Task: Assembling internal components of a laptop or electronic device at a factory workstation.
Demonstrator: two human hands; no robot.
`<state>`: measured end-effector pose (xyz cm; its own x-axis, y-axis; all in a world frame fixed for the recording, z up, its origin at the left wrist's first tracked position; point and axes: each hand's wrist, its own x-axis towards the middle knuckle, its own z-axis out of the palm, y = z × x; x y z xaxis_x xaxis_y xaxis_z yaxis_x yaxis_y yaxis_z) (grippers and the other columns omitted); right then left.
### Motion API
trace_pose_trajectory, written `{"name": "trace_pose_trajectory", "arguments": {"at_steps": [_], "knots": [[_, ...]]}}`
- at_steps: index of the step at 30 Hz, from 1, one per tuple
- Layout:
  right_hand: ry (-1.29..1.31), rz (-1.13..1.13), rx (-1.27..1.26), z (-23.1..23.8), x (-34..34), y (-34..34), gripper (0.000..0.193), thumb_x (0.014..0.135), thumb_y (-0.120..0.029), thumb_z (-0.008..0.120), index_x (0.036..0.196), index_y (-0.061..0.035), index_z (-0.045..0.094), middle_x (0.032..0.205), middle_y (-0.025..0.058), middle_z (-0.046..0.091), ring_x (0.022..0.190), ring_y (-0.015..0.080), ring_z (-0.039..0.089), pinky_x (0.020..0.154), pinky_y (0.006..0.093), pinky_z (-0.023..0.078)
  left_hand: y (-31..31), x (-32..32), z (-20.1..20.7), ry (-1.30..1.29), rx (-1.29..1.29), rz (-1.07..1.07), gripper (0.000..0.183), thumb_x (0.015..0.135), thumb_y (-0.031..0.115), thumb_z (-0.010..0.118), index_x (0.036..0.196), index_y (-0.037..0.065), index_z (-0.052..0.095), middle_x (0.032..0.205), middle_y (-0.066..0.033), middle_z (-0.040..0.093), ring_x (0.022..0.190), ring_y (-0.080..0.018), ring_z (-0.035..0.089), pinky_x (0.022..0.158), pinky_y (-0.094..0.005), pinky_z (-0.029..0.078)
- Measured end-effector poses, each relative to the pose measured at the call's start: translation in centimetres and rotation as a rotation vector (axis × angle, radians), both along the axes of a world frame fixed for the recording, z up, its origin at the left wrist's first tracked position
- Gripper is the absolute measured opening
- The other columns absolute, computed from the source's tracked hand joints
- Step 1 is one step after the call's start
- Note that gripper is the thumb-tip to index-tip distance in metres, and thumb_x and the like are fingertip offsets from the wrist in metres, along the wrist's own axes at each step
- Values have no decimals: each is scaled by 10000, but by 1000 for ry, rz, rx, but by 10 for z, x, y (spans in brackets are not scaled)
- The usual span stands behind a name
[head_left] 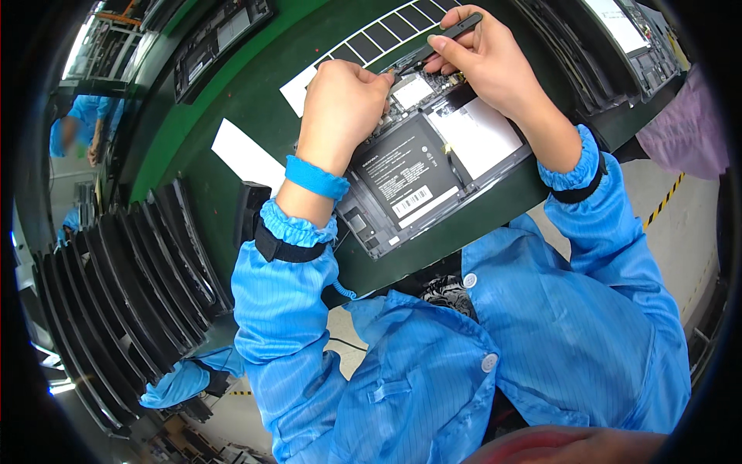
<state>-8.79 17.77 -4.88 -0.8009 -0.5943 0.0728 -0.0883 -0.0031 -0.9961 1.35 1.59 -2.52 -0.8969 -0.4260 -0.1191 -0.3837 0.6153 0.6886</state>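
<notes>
An opened laptop base (375,246) lies on the green bench, its insides facing up. A black battery (406,172) with a printed white label fills its near part, beside a pale rectangular panel (475,135). My left hand (340,104) rests over the base's far left side, thumb and fingers pinched at the circuit board; whatever is between them is hidden. In my right hand (495,66) are slim black tweezers (462,26), their tips pointing down toward the board close to my left fingertips. A blue wrist strap (317,179) circles my left wrist.
Beyond the base lies a white sheet of black rectangular stickers (380,35). White paper (246,155) is at left. Stacked dark laptop parts stand in a rack (127,286) at left and a row (568,58) at right. Another opened base (220,46) sits far left.
</notes>
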Motion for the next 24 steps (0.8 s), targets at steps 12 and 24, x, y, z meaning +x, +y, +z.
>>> {"name": "trace_pose_trajectory", "arguments": {"at_steps": [12, 24], "knots": [[122, 9, -5, -5, -1, 1, 241, 921, -89, 607, 1087, 14, 466, 813, 118, 667, 764, 132, 666, 672, 231, 505, 0, -3, 0, -47, 7, 25, 294, 848, 211, 693, 709, -46, 659, 565, -74, 625, 462, -126, 581, 452, -258, 456], [200, -142, -366, -2, 0, 0, 208, 932, -107, 612, 1040, 70, 598, 943, 152, 668, 864, 210, 688, 746, 284, 558, -7, -7, 14, -150, 55, -20, 335, 793, 258, 739, 605, -8, 658, 535, -84, 638, 444, -149, 603, 463, -285, 479]]}}
